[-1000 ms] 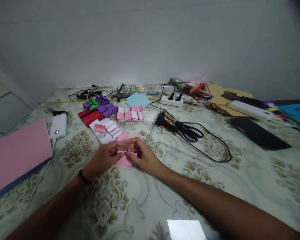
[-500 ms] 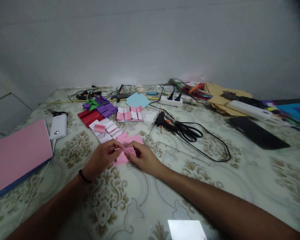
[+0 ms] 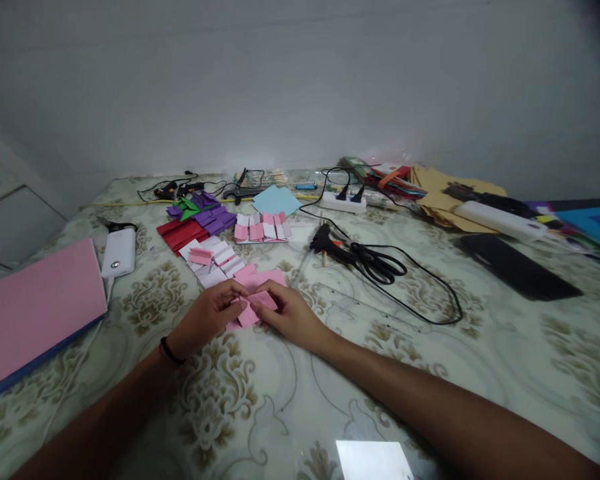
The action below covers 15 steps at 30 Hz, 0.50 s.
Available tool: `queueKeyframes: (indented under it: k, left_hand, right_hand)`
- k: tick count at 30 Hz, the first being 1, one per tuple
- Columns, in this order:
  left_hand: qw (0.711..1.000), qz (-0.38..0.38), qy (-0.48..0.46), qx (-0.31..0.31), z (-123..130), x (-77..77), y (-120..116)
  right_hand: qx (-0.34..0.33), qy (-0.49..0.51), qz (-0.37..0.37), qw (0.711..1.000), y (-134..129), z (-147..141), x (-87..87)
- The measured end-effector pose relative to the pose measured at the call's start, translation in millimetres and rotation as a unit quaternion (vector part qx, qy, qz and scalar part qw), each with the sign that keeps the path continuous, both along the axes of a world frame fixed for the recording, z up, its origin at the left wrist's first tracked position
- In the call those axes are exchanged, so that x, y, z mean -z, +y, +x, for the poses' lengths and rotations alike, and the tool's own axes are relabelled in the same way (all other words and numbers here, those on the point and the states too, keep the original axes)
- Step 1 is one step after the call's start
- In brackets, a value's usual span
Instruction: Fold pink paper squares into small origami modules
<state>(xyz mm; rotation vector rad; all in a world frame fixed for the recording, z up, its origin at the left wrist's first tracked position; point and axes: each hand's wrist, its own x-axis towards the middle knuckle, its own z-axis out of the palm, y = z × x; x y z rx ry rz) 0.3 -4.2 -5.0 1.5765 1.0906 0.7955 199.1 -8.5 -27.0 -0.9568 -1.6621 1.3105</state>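
Between my fingertips is a piece of pink paper point(image 3: 248, 316) with folds in it. My left hand point(image 3: 211, 315) pinches its left side, thumb against forefinger. From the other side my right hand point(image 3: 291, 313) grips the same paper, its thumb lying on top. Another pink sheet point(image 3: 270, 276) lies flat on the table just behind my fingers. Folded white and pink papers point(image 3: 214, 260) are piled beyond my left hand. A second group of folded pink and white pieces point(image 3: 261, 229) sits farther back.
A black glue gun point(image 3: 325, 241) with a coiled cord rests right of centre, near a white power strip point(image 3: 343, 202). Left are a white power bank point(image 3: 119, 253) and a pink sheet stack point(image 3: 45, 300). Red folded paper point(image 3: 180, 235) and a black flat object point(image 3: 520, 267) lie farther out.
The pink paper between my fingers has tilted, its right part lifted and turned slightly. Both hands stay in nearly the same place, still pinching it.
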Motion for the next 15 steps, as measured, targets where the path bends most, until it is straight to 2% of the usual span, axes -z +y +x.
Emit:
queueKeyframes:
  k: [7, 11, 15]
  left_hand:
    - [0.998, -0.035, -0.048, -0.002, 1, -11.2, -4]
    - [0.996, -0.055, -0.069, 0.011, 0, -10.3, -2]
    - [0.994, -0.056, -0.093, 0.019, -1, -8.5, -1]
  right_hand:
    - [0.011, 0.064, -0.001, 0.998, 4, 0, 4.4]
    - [0.006, 0.084, -0.009, 0.996, 8, 1, 6.6]
    - [0.003, 0.089, 0.034, 0.995, 11, 4, 9.4]
